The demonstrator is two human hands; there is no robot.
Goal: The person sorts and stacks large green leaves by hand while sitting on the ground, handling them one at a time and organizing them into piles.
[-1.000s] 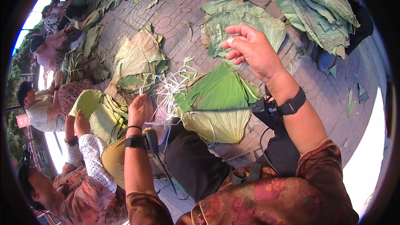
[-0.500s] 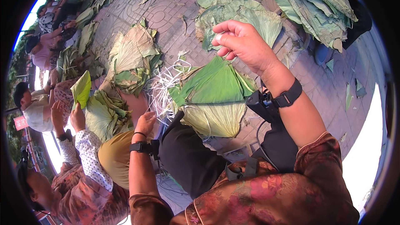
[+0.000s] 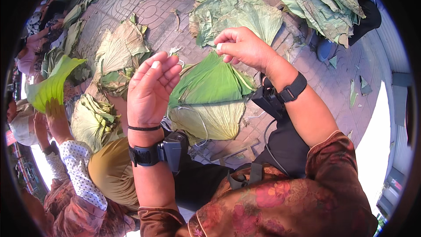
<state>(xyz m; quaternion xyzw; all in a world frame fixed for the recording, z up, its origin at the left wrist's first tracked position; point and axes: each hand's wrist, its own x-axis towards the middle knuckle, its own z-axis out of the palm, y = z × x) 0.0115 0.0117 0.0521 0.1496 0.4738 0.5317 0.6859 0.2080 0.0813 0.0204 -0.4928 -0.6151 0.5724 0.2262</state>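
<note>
Raised palm up at center left, my left hand (image 3: 151, 90) has its fingers curled in, with a bit of white string (image 3: 181, 64) showing by the fingertips. A strand of the same kind curves down over the pale leaf below. My right hand (image 3: 245, 48) is closed in a pinch above the leaf stack; whatever lies between thumb and fingers is too small to make out. Under both hands, a folded green leaf (image 3: 210, 81) lies over a pale yellow-green leaf (image 3: 210, 120) on the paving. My left hand and wrist hide most of the heap of white strings.
Large dried leaves (image 3: 237, 15) lie ahead, and a tied leaf bundle (image 3: 320, 8) is at upper right beside another person's leg. More leaf piles (image 3: 120, 52) lie to the left. A person close on my left lifts a bright green leaf (image 3: 52, 81).
My left hand has risen from beside the string heap, turned palm up. My right hand has come slightly lower and closer to it. The neighbor's green leaf is spread wider.
</note>
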